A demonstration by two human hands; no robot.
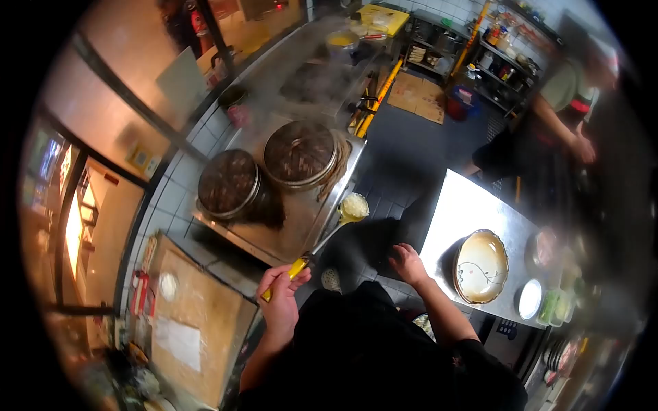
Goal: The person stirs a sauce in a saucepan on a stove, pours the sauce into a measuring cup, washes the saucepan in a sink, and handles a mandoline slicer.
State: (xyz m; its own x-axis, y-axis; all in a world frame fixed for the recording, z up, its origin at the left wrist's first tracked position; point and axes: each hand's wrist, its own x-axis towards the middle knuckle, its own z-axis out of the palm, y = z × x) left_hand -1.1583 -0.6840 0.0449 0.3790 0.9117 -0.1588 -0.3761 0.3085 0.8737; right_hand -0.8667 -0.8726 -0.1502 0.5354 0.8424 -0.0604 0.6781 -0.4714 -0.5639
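Observation:
My left hand (282, 290) is wrapped round the yellow handle of a ladle (299, 266). The ladle's bowl, over the dark floor, carries a heap of white food (355, 205), perhaps rice or noodles; I cannot tell which. My right hand (407, 263) is held out beside the steel counter's left edge, fingers loosely apart and nothing in them. To its right on the steel counter (445, 219) sits a stack of cream bowls (481, 267) with brown rims and a branch pattern inside.
Two large round pots with dark patterned tops, a left pot (229, 183) and a right pot (300, 152), stand on the stove to the left. A wooden board (171, 356) lies nearer. Another person (569, 103) stands at the far right. A white dish (530, 299) is beside the bowls.

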